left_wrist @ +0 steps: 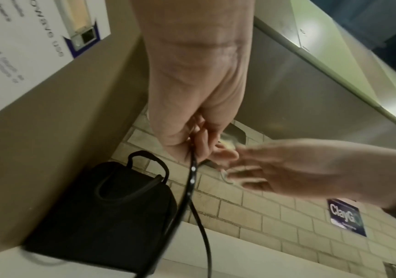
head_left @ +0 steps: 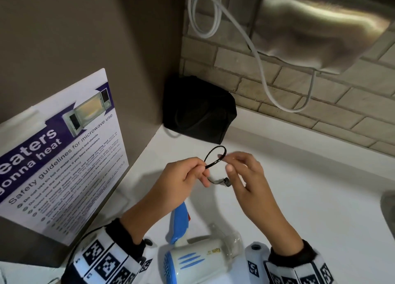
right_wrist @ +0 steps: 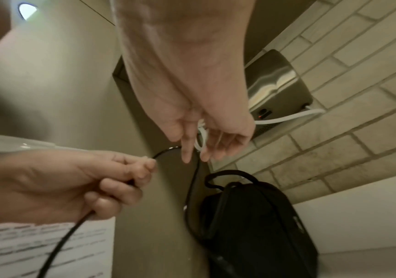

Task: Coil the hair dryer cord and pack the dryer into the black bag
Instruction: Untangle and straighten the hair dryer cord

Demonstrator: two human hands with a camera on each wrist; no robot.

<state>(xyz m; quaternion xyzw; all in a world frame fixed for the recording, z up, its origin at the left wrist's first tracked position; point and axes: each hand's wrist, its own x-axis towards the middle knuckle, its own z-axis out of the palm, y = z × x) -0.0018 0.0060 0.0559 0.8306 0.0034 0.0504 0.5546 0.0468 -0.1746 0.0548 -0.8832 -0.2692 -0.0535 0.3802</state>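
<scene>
The white and blue hair dryer lies on the white counter between my wrists, its blue handle pointing away from me. Its black cord makes a small loop above the counter. My left hand pinches the cord at the base of that loop, which the left wrist view also shows. My right hand hovers at the loop's right side with fingers spread and relaxed, blurred, gripping nothing. A dark plug end hangs below the hands. The black bag stands in the far corner, beyond both hands.
A microwave safety poster leans against the left wall. A steel hand dryer is mounted on the brick wall above, and its white cable hangs in loops. A sink rim shows at the right edge.
</scene>
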